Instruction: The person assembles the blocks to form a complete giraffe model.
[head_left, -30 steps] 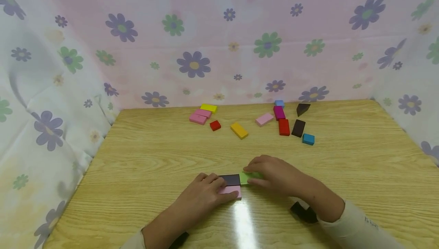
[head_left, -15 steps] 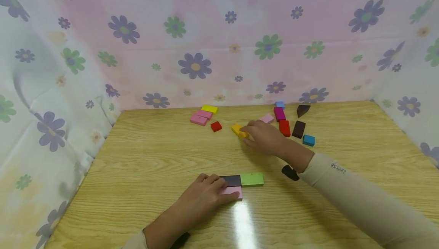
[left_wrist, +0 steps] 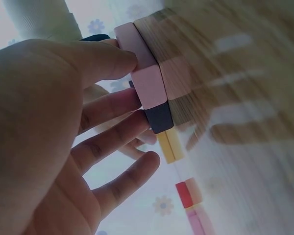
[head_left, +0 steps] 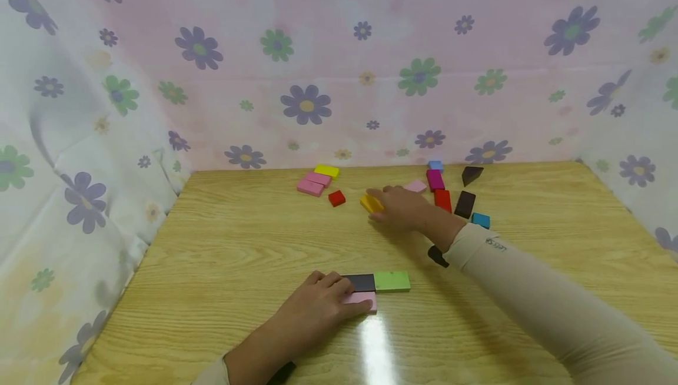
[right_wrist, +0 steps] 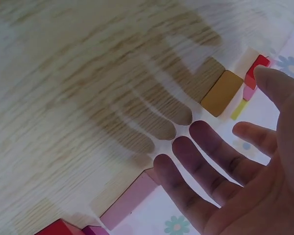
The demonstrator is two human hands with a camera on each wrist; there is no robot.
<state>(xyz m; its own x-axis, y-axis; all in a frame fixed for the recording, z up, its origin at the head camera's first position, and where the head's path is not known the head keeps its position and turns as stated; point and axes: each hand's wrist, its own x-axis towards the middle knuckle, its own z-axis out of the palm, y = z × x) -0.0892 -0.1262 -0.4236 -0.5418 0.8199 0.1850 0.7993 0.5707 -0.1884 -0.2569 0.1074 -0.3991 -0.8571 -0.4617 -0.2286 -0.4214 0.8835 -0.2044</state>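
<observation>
My left hand [head_left: 320,302] rests at the left end of two wooden blocks lying side by side. In the left wrist view its thumb presses the pink block [left_wrist: 149,83] while fingertips touch the black block [left_wrist: 159,117], pinching the pair. Against the black block's right end lies a green block [head_left: 392,281], apart from both hands. My right hand [head_left: 399,208] hovers over the orange block [head_left: 371,203]. Its fingers are spread, with the orange block [right_wrist: 223,93] between thumb and index finger, apparently not gripped. Part of that block is covered in the head view.
Back left lie a yellow block [head_left: 326,171], pink blocks [head_left: 311,187] and a small red block [head_left: 336,198]. Back right hold a light pink block [head_left: 415,186], magenta [head_left: 435,180], red [head_left: 442,200], blue [head_left: 481,220] and dark blocks [head_left: 465,203]. Flowered cloth [head_left: 339,96] hangs behind the table.
My right hand has left the green block, now fully visible, and moved away from me to the orange block. The left hand stays on the pink and black blocks.
</observation>
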